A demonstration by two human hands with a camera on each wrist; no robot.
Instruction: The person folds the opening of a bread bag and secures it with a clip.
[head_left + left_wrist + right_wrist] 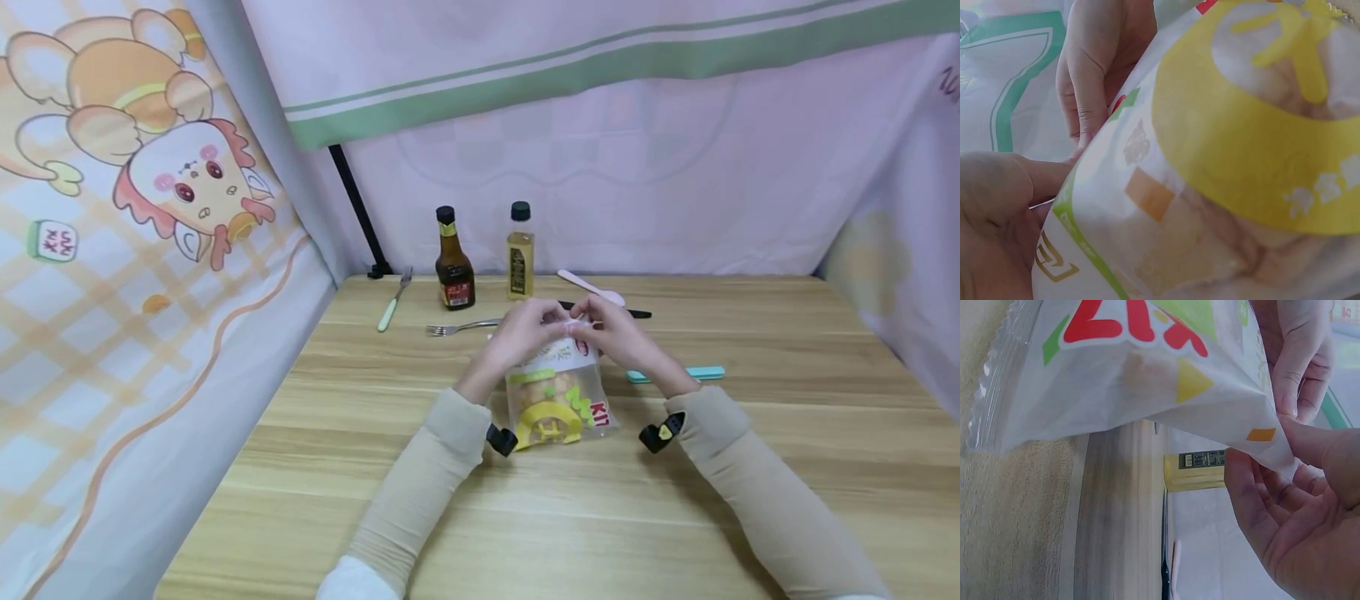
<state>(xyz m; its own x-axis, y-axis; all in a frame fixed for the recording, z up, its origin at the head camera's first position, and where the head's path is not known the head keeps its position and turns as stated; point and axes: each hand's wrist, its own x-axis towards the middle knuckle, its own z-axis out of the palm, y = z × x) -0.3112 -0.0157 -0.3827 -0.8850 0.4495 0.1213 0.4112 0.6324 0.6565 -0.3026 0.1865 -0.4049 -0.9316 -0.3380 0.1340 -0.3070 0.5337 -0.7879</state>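
Observation:
A printed plastic food bag (551,400) with a yellow ring design and pale contents hangs upright over the table. My left hand (531,330) pinches its top edge from the left. Close beside it, my right hand (609,332) pinches the same edge, thumbs nearly touching. In the left wrist view the bag (1235,144) fills most of the picture, with the left hand (997,219) at its edge. The right wrist view shows the right hand (1304,531) with thumb and fingers on the bag's corner. Whether the top is torn cannot be seen.
Behind stand a dark sauce bottle (455,267) and a yellow oil bottle (520,258). Around the bag lie a green-handled fork (395,300), a metal fork (450,330), a pink spoon (592,286), a black-handled utensil (640,314) and a turquoise item (705,372).

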